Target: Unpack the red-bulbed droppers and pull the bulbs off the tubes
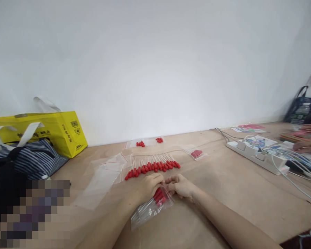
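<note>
A clear plastic zip bag [149, 217] with several thin, pale sticks inside lies tilted between my forearms, its mouth toward my hands. The red tips [159, 197] of those sticks show through the plastic near the mouth. My left hand [150, 184] is closed on the bag's upper edge. Just beside it, my right hand [180, 186] pinches the same edge at its right end. Some fingertips are hidden by the bag and by each other. Beyond my hands, a row of loose red-tipped sticks [155, 166] is spread out, tips toward me.
Flat clear bags [100, 181] lie left of the row. Filled bags [196, 154] rest behind it. A yellow bag [67, 133] and a striped bag [45, 155] stand at left. On the right are a power strip [256, 157], cables and another person's hand [307, 147].
</note>
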